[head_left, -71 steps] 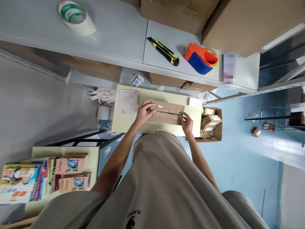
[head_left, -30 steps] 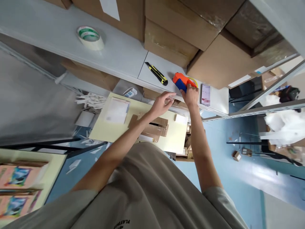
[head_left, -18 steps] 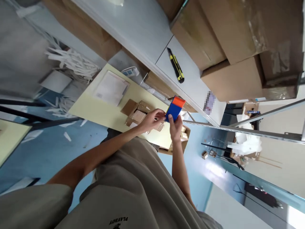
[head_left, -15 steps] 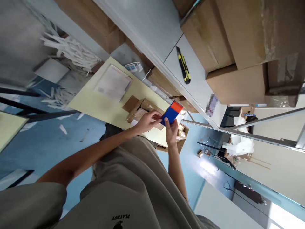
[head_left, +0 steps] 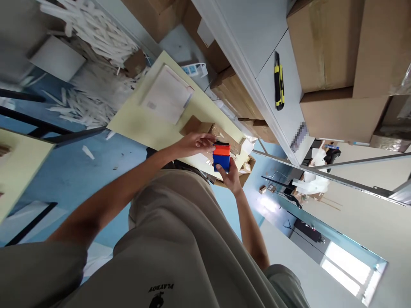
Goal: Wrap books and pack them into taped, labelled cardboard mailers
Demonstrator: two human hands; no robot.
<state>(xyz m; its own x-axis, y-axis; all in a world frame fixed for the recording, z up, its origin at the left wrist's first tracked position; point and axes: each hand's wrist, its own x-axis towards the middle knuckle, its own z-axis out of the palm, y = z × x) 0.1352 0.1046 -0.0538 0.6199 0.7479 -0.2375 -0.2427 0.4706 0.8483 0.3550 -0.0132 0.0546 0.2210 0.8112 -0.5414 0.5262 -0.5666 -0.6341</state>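
Observation:
My right hand (head_left: 231, 176) grips a small flat blue and orange pack (head_left: 221, 161), thumb across its blue front. A dark strip shows along the pack's upper edge, above the orange band. Close to that upper left corner is my left hand (head_left: 194, 144), its fingers loosely bent and apart; whether a fingertip touches the pack is hard to tell. Just beyond both hands, an open cardboard box (head_left: 218, 130) lies on the pale yellow table (head_left: 136, 117), partly hidden by the hands.
A yellow and black box cutter (head_left: 278, 83) lies on the grey shelf (head_left: 266, 81), beside stacked cartons (head_left: 327, 47). Papers in a clear sleeve (head_left: 168, 94) rest on the table near a power strip (head_left: 194, 69). White strips (head_left: 93, 32) are heaped on the floor at far left.
The pack has turned more upright and shifted slightly left and down. My left hand has moved from its lower left edge to near the top corner. The camera view has also turned.

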